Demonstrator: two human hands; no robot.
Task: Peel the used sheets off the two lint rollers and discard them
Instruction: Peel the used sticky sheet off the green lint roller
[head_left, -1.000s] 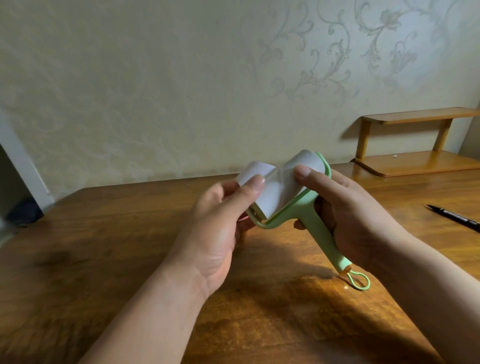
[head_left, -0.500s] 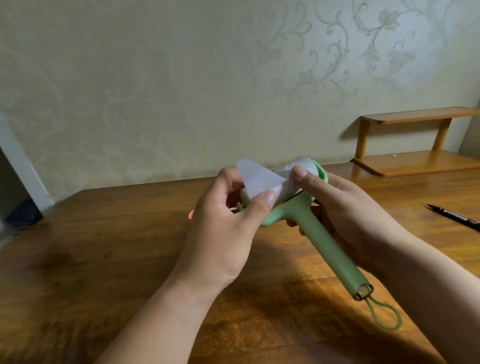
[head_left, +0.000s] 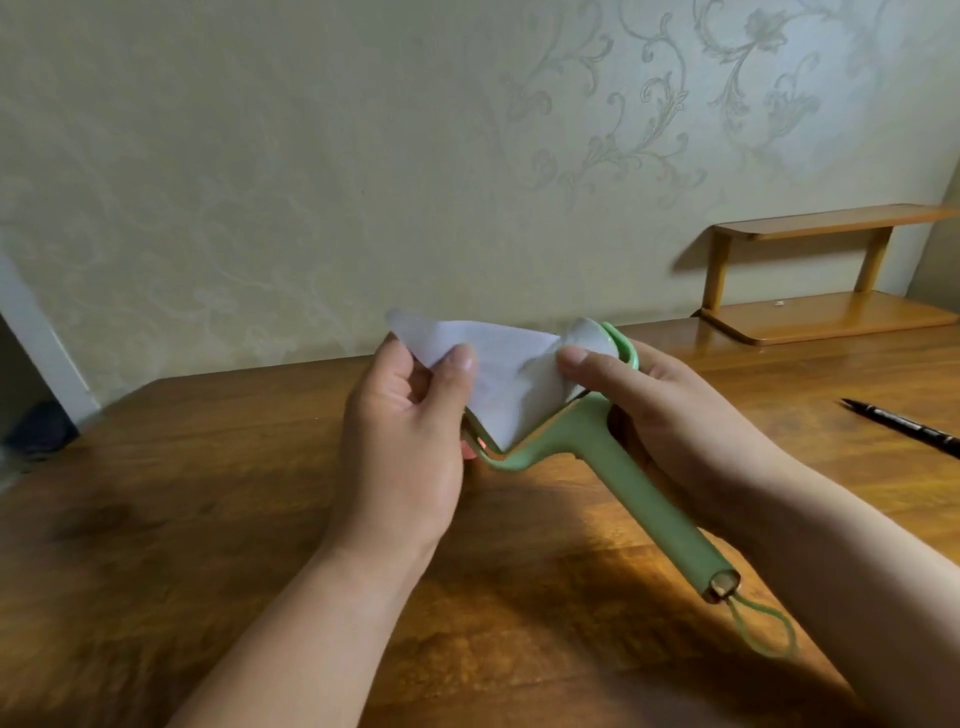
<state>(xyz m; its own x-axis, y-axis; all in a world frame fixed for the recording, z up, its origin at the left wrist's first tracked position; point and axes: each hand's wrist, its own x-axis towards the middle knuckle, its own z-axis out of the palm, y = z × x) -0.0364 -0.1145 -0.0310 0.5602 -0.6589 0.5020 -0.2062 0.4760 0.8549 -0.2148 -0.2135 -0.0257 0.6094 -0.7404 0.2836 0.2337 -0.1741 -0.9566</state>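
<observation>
Nearest the worktop's (head_left: 218, 519) front edge, both forearms reach in from below, cut off by the frame. The green lint roller (head_left: 631, 483) is held in the air above the middle of the worktop, its handle slanting down toward the front right corner with a thin loop hanging off the handle's end. The right hand (head_left: 670, 415) is wrapped around the roller's neck from behind; its fingers are mostly hidden by the handle and head, and only the thumb shows, pressing on the white roll. The left hand (head_left: 410, 431) has its fingers clenched on a corner of the sheet (head_left: 498, 374), thumb on top, the sheet stretched in a triangle from that pinch to the roll, still attached there. A small pink patch peeks out just under the left hand; what it is cannot be made out. Farther off a black pen (head_left: 906, 427) lies near the right edge, partly cut off. At the back right corner stands a low wooden shelf (head_left: 826, 275) against the patterned wall (head_left: 363, 156).
</observation>
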